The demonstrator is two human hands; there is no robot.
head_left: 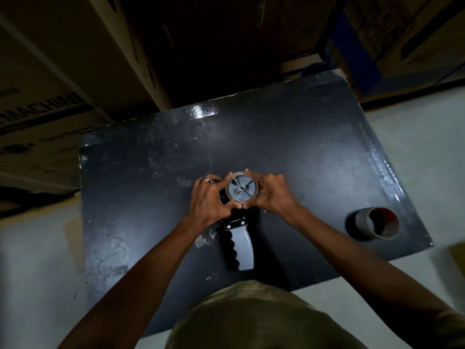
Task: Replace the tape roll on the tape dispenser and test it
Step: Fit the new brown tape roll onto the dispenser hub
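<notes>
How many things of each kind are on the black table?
Tape dispenser: 1
Tape roll on the dispenser, between both hands: 1
Empty core, lying alone at the right of the table: 1
Total: 3

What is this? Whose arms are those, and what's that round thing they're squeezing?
The camera sits on a person's head and looks down, so you see their own two arms. The left hand and right hand press around a round roll of tape on a grey spoked wheel. That wheel belongs to a tape dispenser with a grey wavy handle, lying on a dark scuffed table. At the right stands an empty cardboard tape core.
</notes>
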